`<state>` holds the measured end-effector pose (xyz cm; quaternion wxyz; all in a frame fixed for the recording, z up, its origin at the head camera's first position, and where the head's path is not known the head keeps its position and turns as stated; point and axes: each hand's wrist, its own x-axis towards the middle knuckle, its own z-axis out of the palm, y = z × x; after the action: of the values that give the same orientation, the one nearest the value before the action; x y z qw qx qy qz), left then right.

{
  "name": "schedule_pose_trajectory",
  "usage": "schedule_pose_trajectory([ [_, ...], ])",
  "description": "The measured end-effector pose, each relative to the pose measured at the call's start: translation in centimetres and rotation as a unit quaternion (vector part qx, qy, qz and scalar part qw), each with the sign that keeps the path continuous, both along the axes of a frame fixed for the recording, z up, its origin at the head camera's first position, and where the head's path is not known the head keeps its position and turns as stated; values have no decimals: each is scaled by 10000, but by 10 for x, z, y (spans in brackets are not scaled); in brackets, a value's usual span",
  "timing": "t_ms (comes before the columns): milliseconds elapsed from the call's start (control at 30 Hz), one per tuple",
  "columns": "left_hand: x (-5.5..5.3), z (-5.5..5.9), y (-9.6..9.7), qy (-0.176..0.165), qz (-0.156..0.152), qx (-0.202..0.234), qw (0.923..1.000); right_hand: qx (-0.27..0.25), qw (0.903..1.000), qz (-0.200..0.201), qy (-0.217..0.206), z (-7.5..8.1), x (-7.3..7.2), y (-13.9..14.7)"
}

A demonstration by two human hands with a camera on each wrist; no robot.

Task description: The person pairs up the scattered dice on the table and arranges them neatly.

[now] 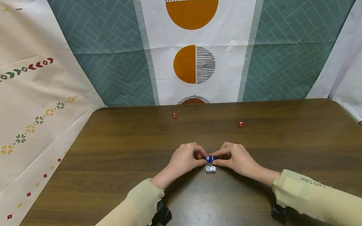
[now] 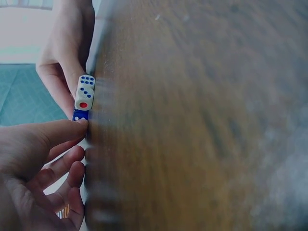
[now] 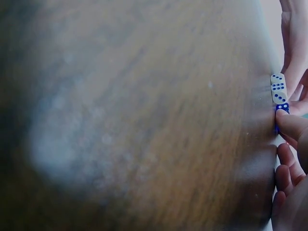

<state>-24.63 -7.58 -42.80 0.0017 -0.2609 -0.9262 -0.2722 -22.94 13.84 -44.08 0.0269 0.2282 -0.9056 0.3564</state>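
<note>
Two blue dice (image 1: 210,159) sit side by side at the middle of the table, between the fingertips of both hands. My left hand (image 1: 184,158) pinches the left blue die with thumb and forefinger, as the left wrist view also shows at the blue die (image 2: 80,115). From the other side, my right hand (image 1: 237,158) pinches the right blue die (image 3: 284,106). Just nearer to me, a pair of white dice (image 1: 211,169) stands side by side, with no finger seen on them. Fingers partly cover the blue dice.
Farther back on the brown wooden table (image 1: 128,135) lie two single red dice, one red die (image 1: 174,115) near the back edge and another red die (image 1: 241,124) to the right. Patterned cloths (image 1: 113,53) hang behind and beside the table.
</note>
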Motion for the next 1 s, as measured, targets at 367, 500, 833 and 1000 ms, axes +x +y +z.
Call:
schedule_pose_trajectory([
  [367,1,3,0,-161,-9,24,9999,30,9999,41,-126,1,0,1],
  [500,1,4,1,-166,-9,27,9999,46,9998,30,-180,2,-1,2],
  [833,1,3,1,-86,-32,-2,10000,89,9998,56,-176,2,-2,2],
  [1000,0,3,1,-129,-2,-38,9999,102,9996,119,-231,2,-4,4],
])
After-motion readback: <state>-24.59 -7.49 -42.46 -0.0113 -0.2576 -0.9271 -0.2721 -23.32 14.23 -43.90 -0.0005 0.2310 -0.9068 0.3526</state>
